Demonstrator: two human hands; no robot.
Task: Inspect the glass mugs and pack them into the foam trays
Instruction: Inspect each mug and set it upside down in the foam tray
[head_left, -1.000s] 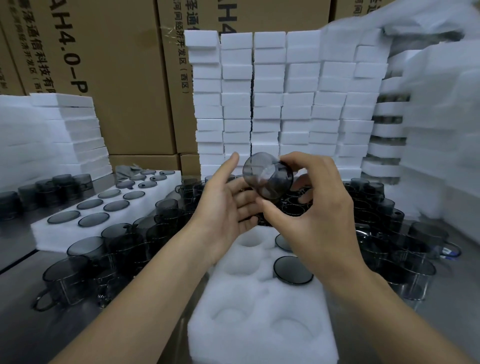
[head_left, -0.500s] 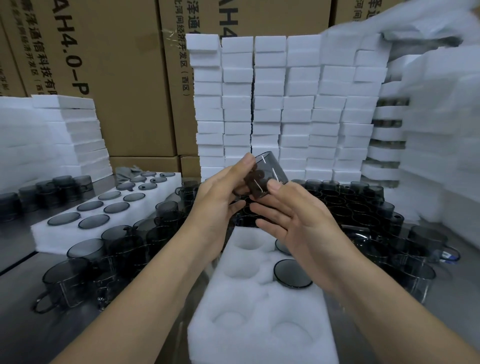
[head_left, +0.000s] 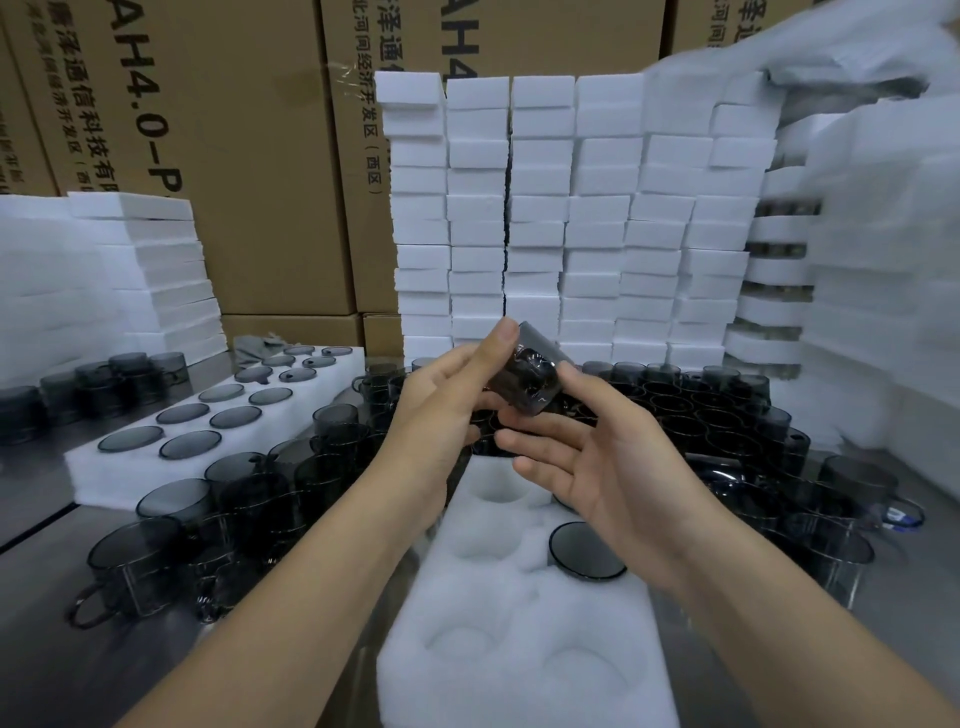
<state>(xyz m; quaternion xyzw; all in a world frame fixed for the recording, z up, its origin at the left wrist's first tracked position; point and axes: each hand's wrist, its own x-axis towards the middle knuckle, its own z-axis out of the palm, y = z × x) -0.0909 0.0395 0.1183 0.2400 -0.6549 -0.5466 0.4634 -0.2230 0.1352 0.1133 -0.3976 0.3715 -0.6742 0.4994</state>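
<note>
A smoky grey glass mug is held up at chest height, tilted on its side. My left hand grips it from the left, thumb on its upper edge. My right hand is under and to the right of it, fingers spread and nearly straight, with the index fingertip touching the mug's right side. Below lies a white foam tray with round pockets; one mug sits upside down in a pocket on its right side, and another is partly hidden behind my right hand.
Loose grey mugs crowd the table on the left and on the right. A filled foam tray lies at the left. Stacks of white foam blocks and cardboard boxes stand behind.
The mug has been turned from its round end facing me to its side. My right hand let go of its grip and opened beneath it, while my left hand took hold.
</note>
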